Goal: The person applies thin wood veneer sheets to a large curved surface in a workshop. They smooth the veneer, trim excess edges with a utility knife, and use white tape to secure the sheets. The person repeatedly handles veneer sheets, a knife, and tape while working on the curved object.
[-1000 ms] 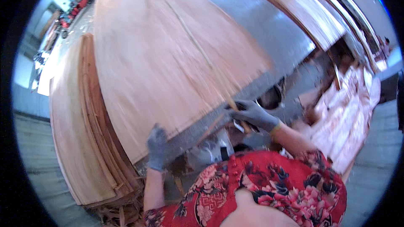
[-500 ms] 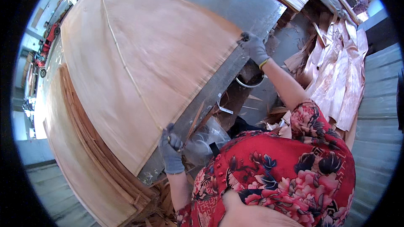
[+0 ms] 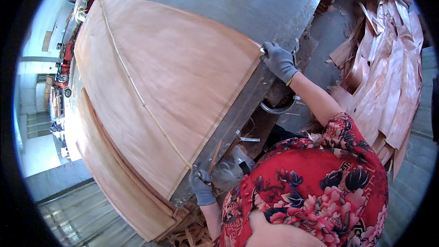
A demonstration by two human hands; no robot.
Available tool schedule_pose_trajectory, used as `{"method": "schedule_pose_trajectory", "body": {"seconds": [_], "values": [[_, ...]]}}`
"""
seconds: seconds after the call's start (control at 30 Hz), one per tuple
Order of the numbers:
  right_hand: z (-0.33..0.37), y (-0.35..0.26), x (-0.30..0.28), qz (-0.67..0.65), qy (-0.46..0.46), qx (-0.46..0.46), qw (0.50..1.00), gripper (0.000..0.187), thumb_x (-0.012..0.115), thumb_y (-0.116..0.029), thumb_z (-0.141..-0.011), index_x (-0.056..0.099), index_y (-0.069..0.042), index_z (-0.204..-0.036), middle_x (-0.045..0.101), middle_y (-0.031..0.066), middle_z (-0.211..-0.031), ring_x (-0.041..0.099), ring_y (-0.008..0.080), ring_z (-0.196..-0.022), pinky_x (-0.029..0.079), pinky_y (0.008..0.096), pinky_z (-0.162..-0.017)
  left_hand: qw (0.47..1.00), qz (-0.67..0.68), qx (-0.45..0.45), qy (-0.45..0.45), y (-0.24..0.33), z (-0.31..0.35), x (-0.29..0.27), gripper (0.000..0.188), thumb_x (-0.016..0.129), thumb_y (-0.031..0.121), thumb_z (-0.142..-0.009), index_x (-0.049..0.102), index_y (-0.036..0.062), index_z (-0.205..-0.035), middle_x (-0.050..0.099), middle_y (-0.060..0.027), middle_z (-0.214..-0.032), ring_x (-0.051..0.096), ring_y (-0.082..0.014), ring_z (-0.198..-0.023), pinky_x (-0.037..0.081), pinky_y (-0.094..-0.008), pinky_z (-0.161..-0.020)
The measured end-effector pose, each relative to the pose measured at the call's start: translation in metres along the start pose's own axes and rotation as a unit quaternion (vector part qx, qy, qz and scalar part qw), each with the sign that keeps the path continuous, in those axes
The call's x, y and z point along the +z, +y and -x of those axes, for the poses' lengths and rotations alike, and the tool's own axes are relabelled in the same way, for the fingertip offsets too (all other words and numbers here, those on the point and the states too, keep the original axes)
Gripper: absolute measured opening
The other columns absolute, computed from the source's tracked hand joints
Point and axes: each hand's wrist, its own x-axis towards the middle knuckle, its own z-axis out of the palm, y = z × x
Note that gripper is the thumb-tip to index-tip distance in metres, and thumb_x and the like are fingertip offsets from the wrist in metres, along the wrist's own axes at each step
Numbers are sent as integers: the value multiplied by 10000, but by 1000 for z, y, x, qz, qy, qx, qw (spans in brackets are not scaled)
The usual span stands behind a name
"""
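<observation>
A large, pale tan wood veneer sheet lies over a grey table top. Across it runs a long thin pale stick, from the far left edge to the near edge. My left hand, in a grey glove, is closed around the stick's near end, just off the sheet's near edge. At the sheet's right corner is my right hand, also gloved, with fingers closed. A small bright thing shows at its fingertips, too small to name. Whether these fingers also grip the sheet is hidden.
A stack of veneer sheets lies at the left, with scraps below it. Long crumpled veneer strips are heaped at the right. Beneath the table edge are a round rim and a clear plastic bag. Red machinery stands far left.
The whole view has shifted and turned slightly. Both hands keep to about the same places by the sheet and stick. The small bright thing now shows at my right fingertips.
</observation>
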Motion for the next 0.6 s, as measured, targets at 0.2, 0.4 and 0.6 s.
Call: {"method": "schedule_pose_trajectory", "body": {"seconds": [0.2, 0.4, 0.6], "values": [[-6, 5, 4, -69, -3, -18, 997, 163, 582, -203, -762, 546, -87, -872, 590, 132, -837, 582, 348, -772, 471, 414, -616, 1000, -14, 7, 23, -7, 4, 21, 315, 454, 301, -914, 547, 27, -1041, 266, 21, -406, 243, -95, -309, 207, -255, -305], [-5, -13, 2, -185, 33, -1, 982, 156, 641, -136, -704, 568, -61, -820, 584, 135, -788, 587, 299, -729, 462, 355, -628, 999, 40, -14, -15, -12, -1, 24, 338, 455, 297, -909, 538, 17, -1080, 269, 17, -407, 236, -98, -310, 201, -256, -308], [10, -67, -20, -275, 10, -5, 961, 181, 634, -155, -723, 568, -51, -857, 601, 130, -747, 593, 265, -674, 462, 325, -607, 999, 15, 38, -11, -9, 0, 17, 299, 435, 255, -915, 551, 9, -1040, 314, 4, -422, 273, -101, -314, 235, -265, -309]]}}
